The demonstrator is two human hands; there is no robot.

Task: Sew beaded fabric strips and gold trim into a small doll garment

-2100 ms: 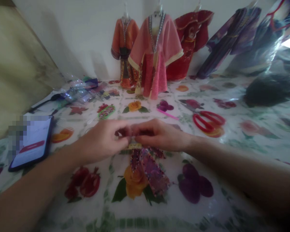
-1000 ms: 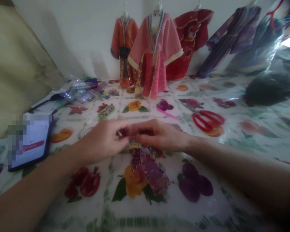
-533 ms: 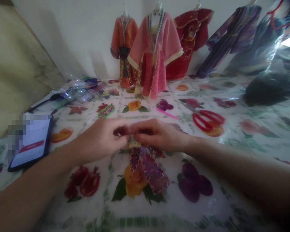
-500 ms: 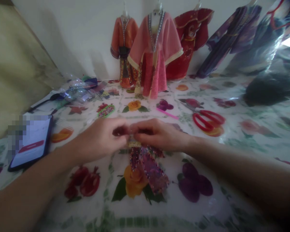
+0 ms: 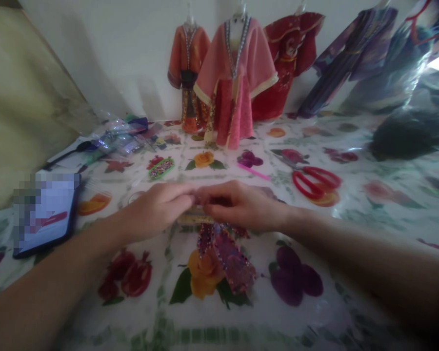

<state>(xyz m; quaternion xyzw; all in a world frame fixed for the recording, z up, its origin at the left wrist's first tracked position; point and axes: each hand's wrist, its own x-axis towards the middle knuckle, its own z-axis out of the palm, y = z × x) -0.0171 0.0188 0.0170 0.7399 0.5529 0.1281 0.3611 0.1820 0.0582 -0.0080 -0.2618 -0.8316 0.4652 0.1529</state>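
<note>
Over the middle of the table, my left hand (image 5: 164, 207) is closed, thumb and fingers pressed together. Its fingertips meet those of my right hand (image 5: 239, 204), which is also closed, with fingers curled down. Below the right fingers comes out a purple cloth piece with beaded edges (image 5: 237, 265), its strips lying towards me on the tablecloth. A pale yellow trim (image 5: 192, 218) shows just under both hands. The fingers hide the cloth's upper part, and what exactly the left fingertips pinch is too small to tell.
Red-handled scissors (image 5: 316, 183), a pink stick (image 5: 253, 171) and a green-rimmed dish of beads (image 5: 161, 167) lie beyond my hands. A phone (image 5: 54, 214) rests at left, near plastic packets (image 5: 120, 136). Small robes, including a pink one (image 5: 237, 83), stand along the wall.
My left hand has flattened, its thumb and fingers closing together. More of the pale yellow trim shows beneath it. The right hand and the beaded cloth have hardly moved.
</note>
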